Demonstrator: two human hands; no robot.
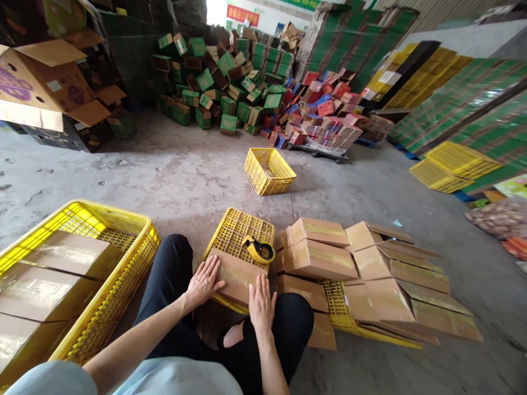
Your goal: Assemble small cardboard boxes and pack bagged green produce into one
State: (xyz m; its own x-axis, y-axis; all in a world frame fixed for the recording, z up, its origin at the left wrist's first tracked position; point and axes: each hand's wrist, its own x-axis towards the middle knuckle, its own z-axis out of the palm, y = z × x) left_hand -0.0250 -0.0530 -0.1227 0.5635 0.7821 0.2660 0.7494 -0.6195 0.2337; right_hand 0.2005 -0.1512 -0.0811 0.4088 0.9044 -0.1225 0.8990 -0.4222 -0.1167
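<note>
A flat brown cardboard box [234,276] lies across the near part of an upturned yellow crate [230,227] between my knees. My left hand [205,281] rests on the box's left end, fingers stretched out. On its right end my right hand [262,302] lies flat, fingers extended. Neither hand is wrapped round anything. Just beyond the box, a yellow and black tape dispenser [258,250] sits on the right side of the crate top.
At left stands a big yellow crate [146,236] holding several taped boxes [45,291]. Stacked cartons [321,255] and open-flapped cartons [395,280] lie at right. Ahead is a small yellow basket [269,173]; green boxes [228,123] and red boxes [325,107] are heaped behind.
</note>
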